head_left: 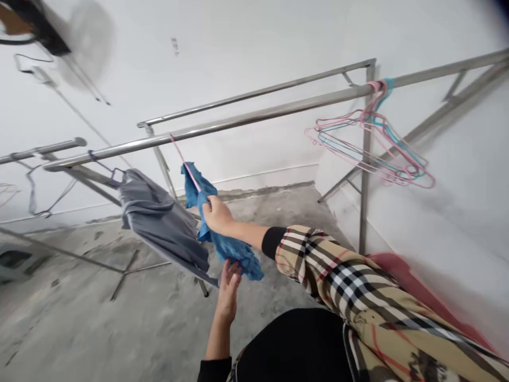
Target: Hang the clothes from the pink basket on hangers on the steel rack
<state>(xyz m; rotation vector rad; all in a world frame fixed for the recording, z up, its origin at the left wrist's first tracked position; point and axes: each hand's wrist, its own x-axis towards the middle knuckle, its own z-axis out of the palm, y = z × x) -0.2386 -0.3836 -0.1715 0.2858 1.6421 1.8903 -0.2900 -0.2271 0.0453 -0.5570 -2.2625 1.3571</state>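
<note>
A crumpled blue garment (234,252) hangs from a pink hanger (185,161) hooked over the metal rail. My right hand (218,215) is closed on its upper part, just below the pink hanger's neck. Lower down, my left hand (228,292) reaches up to the garment's bottom edge, fingers stretched out and touching the cloth. Just left of the blue garment a grey garment (159,217) hangs on a dark purple hanger (105,165).
The long metal rail (254,115) crosses in front of a white wall. Several pink and turquoise hangers (374,140) hang bunched at its right. Another hanger (32,191) is on a rail at the left. A red object (401,270) sits behind my right sleeve.
</note>
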